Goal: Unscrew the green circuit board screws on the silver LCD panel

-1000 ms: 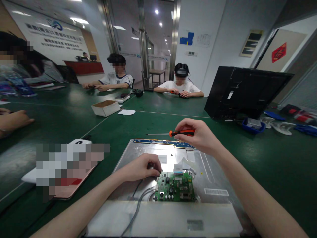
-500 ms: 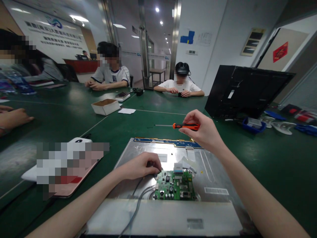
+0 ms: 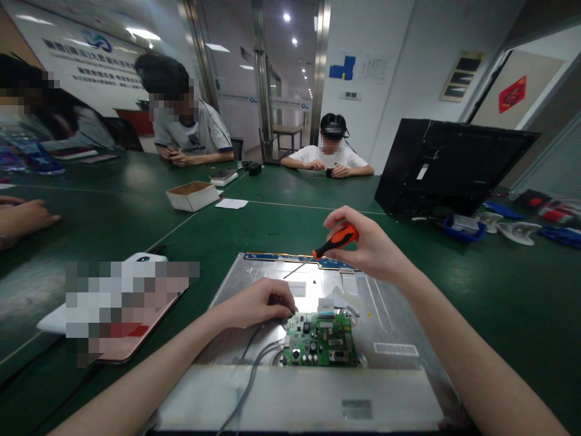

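Observation:
My right hand (image 3: 356, 242) grips an orange and black screwdriver (image 3: 336, 241). Its thin shaft slants down to the left, with the tip above the far part of a silver metal panel (image 3: 385, 375). My left hand (image 3: 265, 303) is closed at the upper left corner of a green circuit board (image 3: 320, 342), fingertips against that corner; what they pinch, if anything, is hidden. The board lies on the panel, with a flat white ribbon (image 3: 325, 307) at its far edge and grey cables (image 3: 256, 369) leaving its left side. A narrow blue circuit strip (image 3: 281, 258) runs along the panel's far edge.
Phones (image 3: 149, 327) lie left of the panel. Farther off stand an open white box (image 3: 193, 197) and a black monitor housing (image 3: 449, 169), with a blue tray (image 3: 463, 230) beside it. Several people sit around the green table (image 3: 512, 303); one person's hand (image 3: 31, 217) rests at the left.
My right hand has come slightly left and tilted the screwdriver from level to tip-down, over the panel. My left hand stays in place. A person across the table has leaned to the left.

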`<state>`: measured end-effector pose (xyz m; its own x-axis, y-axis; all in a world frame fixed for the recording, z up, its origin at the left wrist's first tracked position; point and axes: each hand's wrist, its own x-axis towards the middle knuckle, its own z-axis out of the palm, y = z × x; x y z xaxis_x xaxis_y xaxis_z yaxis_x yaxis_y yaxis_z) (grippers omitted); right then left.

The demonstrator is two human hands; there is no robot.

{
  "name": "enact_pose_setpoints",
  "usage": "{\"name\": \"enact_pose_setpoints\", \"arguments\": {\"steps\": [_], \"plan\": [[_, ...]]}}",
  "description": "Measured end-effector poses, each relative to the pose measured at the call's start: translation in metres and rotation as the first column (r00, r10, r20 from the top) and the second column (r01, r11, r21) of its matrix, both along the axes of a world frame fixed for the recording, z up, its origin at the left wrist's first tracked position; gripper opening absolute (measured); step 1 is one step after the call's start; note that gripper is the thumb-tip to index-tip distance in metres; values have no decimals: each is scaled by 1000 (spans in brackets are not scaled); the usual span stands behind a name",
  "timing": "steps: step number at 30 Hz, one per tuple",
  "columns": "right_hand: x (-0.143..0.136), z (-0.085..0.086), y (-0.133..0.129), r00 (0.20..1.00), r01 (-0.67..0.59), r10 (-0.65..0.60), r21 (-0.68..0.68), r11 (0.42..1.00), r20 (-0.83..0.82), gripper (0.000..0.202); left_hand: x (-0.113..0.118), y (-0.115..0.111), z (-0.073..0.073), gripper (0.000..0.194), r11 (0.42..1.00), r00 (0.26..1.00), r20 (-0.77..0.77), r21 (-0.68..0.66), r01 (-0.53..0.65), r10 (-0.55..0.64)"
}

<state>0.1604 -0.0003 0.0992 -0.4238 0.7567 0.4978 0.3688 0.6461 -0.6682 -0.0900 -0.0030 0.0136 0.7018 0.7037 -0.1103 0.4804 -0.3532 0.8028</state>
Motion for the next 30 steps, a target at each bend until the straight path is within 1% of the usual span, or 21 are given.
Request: {"name": "enact_pose_setpoints", "arguments": {"steps": [4,6,9,11,15,19,25,30], "plan": [[-1,-2,-1,999,-26,24,-48,999,-41,47,0,-1,0,10,1000,1000,2,16,2,-2],[-3,-4,0,998,-37,32,-78,996,-58,51,0,-1,-1,10,1000,1000,11,1,-5,5],[-7,-10,1,992,-86,75,-113,990,-98,49,0,-1,-2,10,999,1000,15,-29,-15,16],[-12,-13,0,990,-104,92,-123,987,-105,45,1,-1,-2,9,1000,1000,12,-20,-14,14],[-22,-17,-4,996,-80,76,-99,992,-43,41,1,0,-2,7,1000,1000,27,1,-11,11],[-27,-19,-8,998,-48,50,-52,998,31,36,1,-1,-3,6,1000,999,39,-11,-16,16],[-32,-22,-10,997,-46,48,-40,998,56,35,1,-1,-1,6,1000,999,39,-12,-22,22],[-33,-23,-10,995,-60,60,-1,998,79,34,1,-1,-1,6,1000,999,49,-11,-8,9]]}}
